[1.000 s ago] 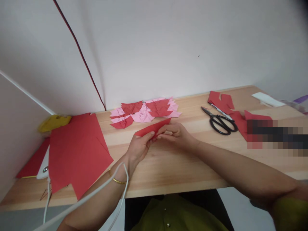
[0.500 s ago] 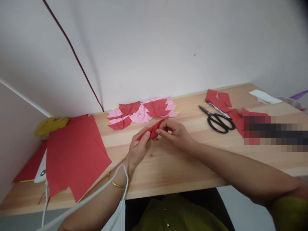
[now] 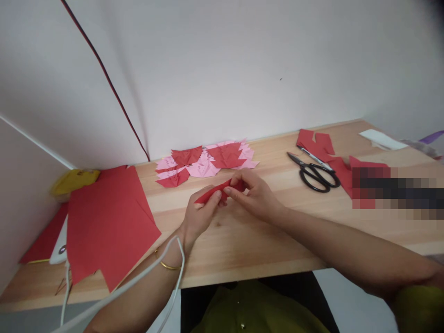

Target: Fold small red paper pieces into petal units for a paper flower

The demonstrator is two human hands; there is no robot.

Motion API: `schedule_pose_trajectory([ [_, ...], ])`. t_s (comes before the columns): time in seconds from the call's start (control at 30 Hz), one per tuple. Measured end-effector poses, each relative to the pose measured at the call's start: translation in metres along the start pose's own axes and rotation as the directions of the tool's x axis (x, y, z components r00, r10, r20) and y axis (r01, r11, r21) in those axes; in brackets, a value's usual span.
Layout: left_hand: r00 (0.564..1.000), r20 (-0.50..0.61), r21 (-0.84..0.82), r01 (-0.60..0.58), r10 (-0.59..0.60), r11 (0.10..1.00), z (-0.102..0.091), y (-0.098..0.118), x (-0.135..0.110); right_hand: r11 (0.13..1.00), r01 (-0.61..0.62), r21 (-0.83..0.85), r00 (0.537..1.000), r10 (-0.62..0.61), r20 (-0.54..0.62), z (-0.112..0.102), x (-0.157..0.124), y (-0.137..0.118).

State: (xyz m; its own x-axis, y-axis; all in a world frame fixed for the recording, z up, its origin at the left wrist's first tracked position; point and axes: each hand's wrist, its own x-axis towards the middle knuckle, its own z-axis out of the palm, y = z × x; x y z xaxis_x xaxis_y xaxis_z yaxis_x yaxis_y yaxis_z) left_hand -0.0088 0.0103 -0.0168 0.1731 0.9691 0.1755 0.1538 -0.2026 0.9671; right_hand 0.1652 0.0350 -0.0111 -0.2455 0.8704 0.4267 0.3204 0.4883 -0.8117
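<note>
Between my two hands, above the wooden table (image 3: 222,249), is a small folded piece of red paper (image 3: 227,186). My left hand (image 3: 204,203) pinches its left part, thumb on top. My right hand (image 3: 251,192) grips the right end between thumb and bent fingers, hiding part of it. Just beyond my hands lie several folded red and pink paper pieces (image 3: 201,167), grouped by the wall. Black-handled scissors (image 3: 314,173) rest to the right, beside a pen (image 3: 315,158).
Large red paper sheets (image 3: 111,226) cover the table's left side, next to a yellow item (image 3: 75,181). Red paper scraps (image 3: 315,142) and a white piece (image 3: 381,138) lie at the right. A white cable (image 3: 118,296) crosses over my left forearm. The wall (image 3: 222,69) bounds the back.
My right fingers have closed over the right end of the red paper, whose pointed tip stuck out before. The paper now sits flatter and lower. My left hand has barely moved.
</note>
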Motion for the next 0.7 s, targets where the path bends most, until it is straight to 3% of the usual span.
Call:
schedule_pose_trajectory([
  [0.07,0.999,0.017,-0.001,0.04,-0.04,0.999,-0.003,-0.003,0.001,0.994,0.073,-0.085,0.99,-0.082,-0.112,-0.005,0.003,0.001],
  [0.13,0.996,0.037,-0.011,0.081,-0.08,0.997,-0.005,-0.006,0.001,0.98,0.133,-0.147,0.979,-0.153,-0.136,-0.011,0.007,0.002],
  [0.27,0.981,0.08,0.003,0.176,-0.176,0.984,-0.007,-0.008,0.002,0.975,0.188,-0.12,0.981,-0.18,0.076,-0.021,0.01,-0.001],
  [0.43,0.966,0.123,0.044,0.222,-0.226,0.974,-0.006,-0.002,0.003,0.999,0.015,-0.048,0.956,0.0,0.295,-0.02,0.007,-0.003],
  [0.6,0.958,0.119,-0.036,0.267,-0.261,0.963,-0.003,-0.003,0.003,0.995,-0.096,0.016,0.944,0.086,0.319,-0.016,0.005,0.0],
  [0.7,0.956,0.121,-0.078,0.276,-0.266,0.958,-0.002,-0.005,0.003,0.991,-0.118,0.061,0.958,0.098,0.269,-0.015,0.005,-0.001],
])
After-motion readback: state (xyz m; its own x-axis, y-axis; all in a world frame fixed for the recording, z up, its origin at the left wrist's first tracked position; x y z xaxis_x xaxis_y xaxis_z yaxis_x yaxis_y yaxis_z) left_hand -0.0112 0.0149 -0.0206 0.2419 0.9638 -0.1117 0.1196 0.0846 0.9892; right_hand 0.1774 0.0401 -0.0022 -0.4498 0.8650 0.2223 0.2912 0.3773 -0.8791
